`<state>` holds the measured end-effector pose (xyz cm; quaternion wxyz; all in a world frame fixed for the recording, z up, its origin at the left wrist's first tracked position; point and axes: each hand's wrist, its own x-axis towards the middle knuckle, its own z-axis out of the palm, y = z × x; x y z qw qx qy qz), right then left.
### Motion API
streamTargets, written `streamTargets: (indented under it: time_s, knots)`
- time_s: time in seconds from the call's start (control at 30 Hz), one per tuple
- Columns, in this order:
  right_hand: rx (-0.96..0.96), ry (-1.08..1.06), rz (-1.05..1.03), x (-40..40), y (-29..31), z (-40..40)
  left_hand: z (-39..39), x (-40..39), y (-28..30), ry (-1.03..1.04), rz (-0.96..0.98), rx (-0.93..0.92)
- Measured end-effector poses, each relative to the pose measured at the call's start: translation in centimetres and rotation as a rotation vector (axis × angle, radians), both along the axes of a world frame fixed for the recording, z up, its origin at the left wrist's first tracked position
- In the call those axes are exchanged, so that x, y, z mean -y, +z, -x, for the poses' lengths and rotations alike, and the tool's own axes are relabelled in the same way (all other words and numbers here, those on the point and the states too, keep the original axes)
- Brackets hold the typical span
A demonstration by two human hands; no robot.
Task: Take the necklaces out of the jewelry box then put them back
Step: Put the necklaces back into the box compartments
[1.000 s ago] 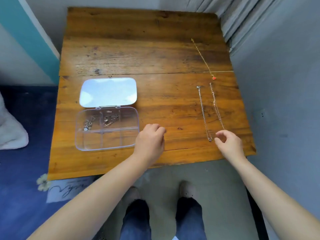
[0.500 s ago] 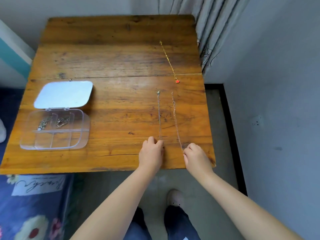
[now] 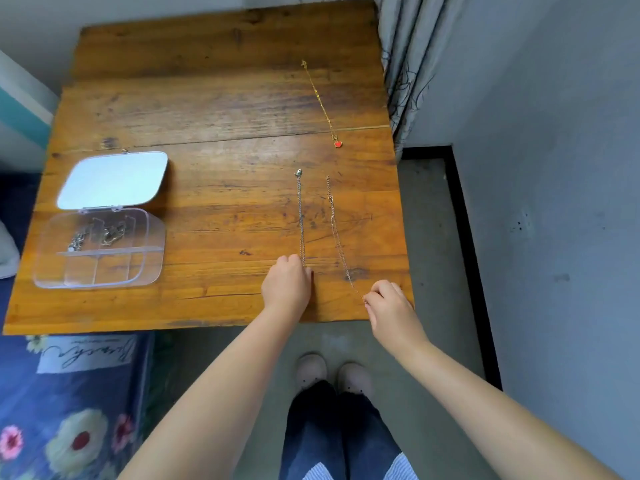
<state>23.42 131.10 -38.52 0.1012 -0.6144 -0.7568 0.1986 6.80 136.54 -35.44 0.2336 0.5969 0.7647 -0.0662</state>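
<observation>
- Box [image 3: 98, 249]: we log it lying open on the table [image 3: 207, 188], lid flat behind it, small jewelry in its far compartments.
- Silver chain [image 3: 300, 216]: well right of the box; our left hand [image 3: 286, 289] is curled over its near end.
- Second chain [image 3: 334, 230]: further right; right hand [image 3: 389, 308] pinches its near end.
- Gold necklace [image 3: 320, 100] (red heart pendant): beyond both, untouched.

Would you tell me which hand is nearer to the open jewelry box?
Left. The left hand is on the table to the right of the jewelry box; the right hand is farther right, by the table's corner.
</observation>
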Motion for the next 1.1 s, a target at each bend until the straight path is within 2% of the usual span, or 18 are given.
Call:
streamTargets:
  time_s: [0.13,0.2,0.27,0.33,0.43,0.53,0.63,0.77,0.87,1.1]
  knots:
    - [0.037,0.063,-0.003,0.0,-0.6,-0.1,-0.6,-0.2,0.2,-0.020,0.059,-0.028]
    - [-0.016,0.051,0.031,-0.1,-0.6,-0.1,-0.2,-0.2,0.4,-0.038,0.115,-0.033]
    - [-0.124,-0.002,0.097,-0.7,0.3,0.1,0.5,0.1,0.8,-0.049,0.139,0.066]
    - [-0.247,-0.044,0.202,-1.4,1.9,0.5,1.8,1.0,1.9,0.068,0.141,0.387]
    - [-0.480,-0.094,0.326,-2.5,5.8,2.2,4.4,2.9,5.1,0.452,0.109,0.948]
    - [-0.707,-0.135,0.378,-3.6,9.8,5.5,8.1,4.6,8.7,0.620,0.033,1.190]
    - [-0.923,-0.152,0.433,-4.4,13.4,9.9,12.7,5.9,11.7,0.676,-0.078,1.277]
    - [-0.974,-0.078,0.420,-4.4,16.6,16.0,19.7,7.4,14.2,0.698,-0.208,1.401]
    - [-1.056,-0.082,0.486,-3.8,17.9,20.7,25.0,8.0,15.0,0.671,-0.227,1.457]
    - [-1.181,-0.144,0.502,-1.8,19.1,33.1,37.8,7.4,16.2,0.332,-0.175,1.408]
